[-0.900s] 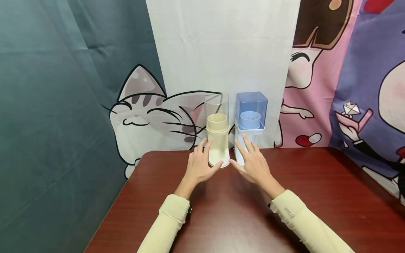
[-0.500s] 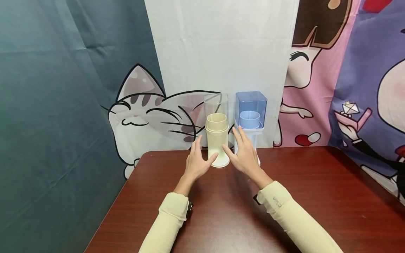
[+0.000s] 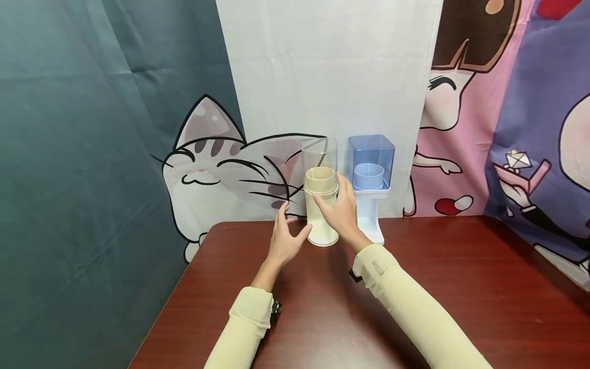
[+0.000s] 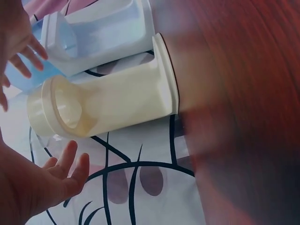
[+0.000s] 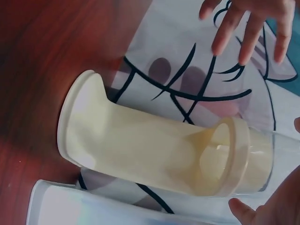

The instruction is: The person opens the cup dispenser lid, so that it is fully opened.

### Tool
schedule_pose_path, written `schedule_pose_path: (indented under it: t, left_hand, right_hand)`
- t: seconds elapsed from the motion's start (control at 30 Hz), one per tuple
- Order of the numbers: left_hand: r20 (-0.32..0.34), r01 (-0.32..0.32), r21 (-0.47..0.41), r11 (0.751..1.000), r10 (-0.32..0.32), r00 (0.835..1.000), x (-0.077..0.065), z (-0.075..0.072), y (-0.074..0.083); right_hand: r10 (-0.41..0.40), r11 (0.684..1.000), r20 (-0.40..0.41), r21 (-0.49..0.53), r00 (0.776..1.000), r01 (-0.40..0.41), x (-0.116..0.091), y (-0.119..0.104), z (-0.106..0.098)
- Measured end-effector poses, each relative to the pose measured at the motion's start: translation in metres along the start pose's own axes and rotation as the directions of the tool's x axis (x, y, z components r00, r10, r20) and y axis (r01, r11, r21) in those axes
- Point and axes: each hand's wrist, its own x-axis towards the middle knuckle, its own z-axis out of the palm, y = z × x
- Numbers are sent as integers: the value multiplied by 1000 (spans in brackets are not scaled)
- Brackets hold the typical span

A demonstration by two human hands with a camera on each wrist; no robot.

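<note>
A cream dispenser (image 3: 318, 223) stands upright at the table's far edge, with a round base and a clear cylindrical cover (image 3: 314, 151) on top. To its left is my left hand (image 3: 282, 243), thumb and fingers spread, apart from it in the left wrist view. My right hand (image 3: 342, 211) reaches in front of its right side near the collar, hiding part of the body. In the right wrist view the thumb of the right hand (image 5: 276, 206) lies just off the collar, fingers mostly out of frame. Beside it stands a white-and-blue dispenser (image 3: 367, 215) with a square blue cover (image 3: 372, 146).
Both dispensers stand on a dark red wooden table (image 3: 313, 318), close to a cloth backdrop (image 3: 332, 66) printed with a cartoon cat and other figures. Only a narrow gap separates the two dispensers.
My right hand has moved left and up, from in front of the blue dispenser to the cream one. My left hand has shifted slightly left. Both dispensers stay in place.
</note>
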Motion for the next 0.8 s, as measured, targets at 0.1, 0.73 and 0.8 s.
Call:
schedule_pose_path:
  t: [0.1,0.73,0.8]
  left_hand:
    - [-23,-2,-50,999,0,1000,-1,-3,-1]
    - [-76,-43,-168,985,30,997,-1,-13,-9]
    - [-85,-50,-169,984,36,996,-1,-13,-8]
  right_hand:
    - [60,998,-18,33,998,-59,5,2,11]
    - [183,975,-161,156,970,-158,22,4,59]
    - [182,975,-185,162,966,-152,24,5,60]
